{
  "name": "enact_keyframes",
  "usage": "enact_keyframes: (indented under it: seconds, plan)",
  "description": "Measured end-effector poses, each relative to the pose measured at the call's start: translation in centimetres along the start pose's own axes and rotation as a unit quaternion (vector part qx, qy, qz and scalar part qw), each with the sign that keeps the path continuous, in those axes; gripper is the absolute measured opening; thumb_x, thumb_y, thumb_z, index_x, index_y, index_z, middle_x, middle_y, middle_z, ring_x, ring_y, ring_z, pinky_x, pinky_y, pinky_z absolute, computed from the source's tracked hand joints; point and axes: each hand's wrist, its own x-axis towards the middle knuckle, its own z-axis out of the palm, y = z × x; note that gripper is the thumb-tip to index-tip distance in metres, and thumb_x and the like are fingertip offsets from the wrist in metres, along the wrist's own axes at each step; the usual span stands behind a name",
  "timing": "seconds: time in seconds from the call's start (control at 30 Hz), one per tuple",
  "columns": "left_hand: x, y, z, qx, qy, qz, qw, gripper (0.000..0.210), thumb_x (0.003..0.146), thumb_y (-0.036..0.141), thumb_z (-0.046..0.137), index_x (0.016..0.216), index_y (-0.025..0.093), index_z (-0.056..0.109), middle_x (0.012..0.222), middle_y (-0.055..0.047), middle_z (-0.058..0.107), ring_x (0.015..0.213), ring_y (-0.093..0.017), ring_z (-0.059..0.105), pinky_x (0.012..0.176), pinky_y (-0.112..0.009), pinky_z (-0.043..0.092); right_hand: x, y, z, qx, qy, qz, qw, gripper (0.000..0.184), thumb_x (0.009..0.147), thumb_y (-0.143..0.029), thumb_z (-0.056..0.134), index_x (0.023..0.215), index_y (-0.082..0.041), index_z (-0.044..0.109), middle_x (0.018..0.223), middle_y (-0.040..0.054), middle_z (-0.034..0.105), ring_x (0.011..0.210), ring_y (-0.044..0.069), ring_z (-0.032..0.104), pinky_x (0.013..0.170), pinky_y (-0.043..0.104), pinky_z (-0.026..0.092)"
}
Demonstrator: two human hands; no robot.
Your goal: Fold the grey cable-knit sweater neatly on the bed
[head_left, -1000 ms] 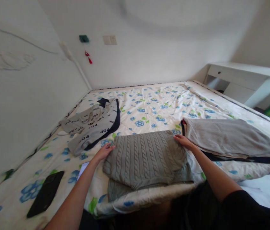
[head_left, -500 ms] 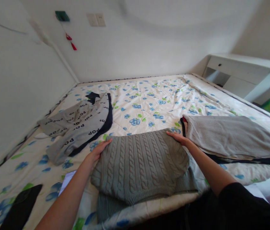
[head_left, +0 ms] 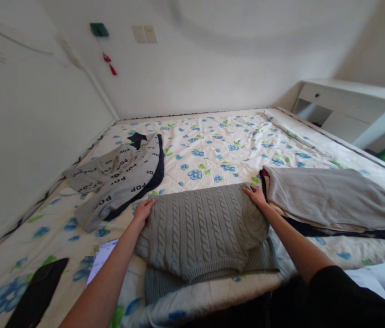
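A grey-green cable-knit sweater [head_left: 199,228] lies folded near the front of the bed, its ribbed parts [head_left: 165,283] spreading out below the body. At its far left corner my left hand [head_left: 144,211] is closed on the knit edge. My right hand [head_left: 255,196] grips the far right corner, fingers over the fabric. Between the two hands the sweater's far edge runs nearly straight. To the right, close to my right forearm, is a stack of folded clothes topped by a light grey ribbed garment [head_left: 329,198].
A grey garment printed "POP" [head_left: 120,175] lies loosely at left over something dark. Nearer sit a black flat object [head_left: 37,291] and a phone-like bright screen [head_left: 101,259], partly behind my left arm. Flowered sheet [head_left: 209,150] covers the bed; a white desk [head_left: 346,107] stands right.
The view has shifted slightly, so the scene sits a little further right and lower. Both hands stay at the sweater's corners, and its far edge looks straighter.
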Motion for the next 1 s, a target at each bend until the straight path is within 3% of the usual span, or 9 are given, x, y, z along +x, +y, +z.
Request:
enact_keyframes:
  seconds: [0.13,0.23,0.3,0.4,0.5,0.57,0.63,0.83,1.0]
  plan:
    - [-0.6,0.6,-0.9,0.017,0.034,0.012,0.999,0.048,0.098,0.050,0.066,0.131,0.017,0.079,0.128,-0.013,0.086,0.124,-0.031,0.078,0.107,-0.040,0.061,0.2,0.1,-1.0,0.021,0.045,0.042,0.998,0.060,0.099,-0.041,0.072,0.150,-0.010,0.070,0.122,0.0158,0.085,0.104,0.029,0.082,0.096,0.037,0.065]
    - [-1.8,2.2,-0.3,0.101,0.097,0.081,0.987,0.052,0.101,0.046,0.060,0.142,0.017,0.073,0.145,-0.018,0.078,0.135,-0.035,0.073,0.117,-0.045,0.056,0.0,-0.5,-1.4,-0.050,0.083,-0.017,0.995,0.053,0.098,-0.028,0.064,0.148,-0.012,0.072,0.135,0.0171,0.081,0.117,0.029,0.079,0.111,0.038,0.060]
    - [-3.3,3.8,1.7,0.164,0.086,0.188,0.965,0.055,0.105,0.043,0.053,0.151,0.018,0.069,0.156,-0.018,0.073,0.145,-0.035,0.067,0.126,-0.046,0.050,-0.9,-1.5,-0.9,-0.107,0.109,-0.108,0.982,0.050,0.101,-0.027,0.059,0.148,-0.015,0.073,0.148,0.0171,0.075,0.135,0.030,0.071,0.125,0.041,0.051]
    - [-6.1,5.7,6.7,0.205,-0.020,0.333,0.920,0.060,0.110,0.042,0.045,0.160,0.018,0.065,0.167,-0.016,0.067,0.157,-0.032,0.058,0.136,-0.044,0.039,-3.2,-3.4,1.2,-0.161,0.080,-0.244,0.953,0.051,0.107,-0.031,0.054,0.154,-0.016,0.070,0.160,0.0170,0.067,0.153,0.033,0.056,0.136,0.047,0.038]
    - [-8.1,6.1,11.0,0.228,-0.088,0.368,0.897,0.063,0.111,0.047,0.045,0.165,0.021,0.064,0.173,-0.013,0.062,0.164,-0.033,0.051,0.140,-0.050,0.032,-5.8,-4.4,4.0,-0.207,-0.020,-0.327,0.922,0.056,0.112,-0.039,0.054,0.163,-0.020,0.064,0.172,0.0138,0.059,0.164,0.032,0.046,0.142,0.051,0.026]
    - [-8.1,5.4,11.9,0.242,-0.092,0.352,0.899,0.064,0.112,0.053,0.045,0.166,0.025,0.064,0.175,-0.012,0.059,0.166,-0.035,0.048,0.141,-0.053,0.029,-7.0,-4.3,5.4,-0.236,-0.077,-0.336,0.909,0.059,0.114,-0.044,0.053,0.168,-0.022,0.060,0.177,0.0120,0.055,0.168,0.033,0.042,0.144,0.055,0.021]
    - [-7.2,4.2,11.0,0.255,-0.077,0.331,0.905,0.068,0.111,0.058,0.044,0.167,0.025,0.063,0.177,-0.013,0.057,0.168,-0.035,0.046,0.142,-0.053,0.026,-7.5,-3.8,6.2,-0.254,-0.100,-0.321,0.907,0.060,0.116,-0.048,0.051,0.170,-0.023,0.058,0.178,0.0115,0.054,0.170,0.034,0.040,0.144,0.059,0.019]
    - [-4.1,0.2,5.3,0.322,-0.002,0.254,0.912,0.078,0.111,0.057,0.039,0.172,0.010,0.054,0.181,-0.022,0.049,0.171,-0.038,0.041,0.142,-0.058,0.027,-7.1,-3.2,6.0,-0.275,-0.103,-0.304,0.906,0.060,0.117,-0.051,0.049,0.171,-0.025,0.056,0.179,0.0094,0.053,0.171,0.032,0.038,0.145,0.057,0.018]
    - [-4.1,-0.4,5.7,0.353,0.024,0.240,0.904,0.080,0.110,0.054,0.041,0.175,0.007,0.048,0.183,-0.021,0.045,0.173,-0.037,0.037,0.141,-0.062,0.030,-8.0,-4.2,6.4,-0.303,-0.081,-0.276,0.909,0.064,0.119,-0.053,0.040,0.172,-0.020,0.055,0.178,0.0133,0.053,0.171,0.034,0.038,0.144,0.060,0.019]
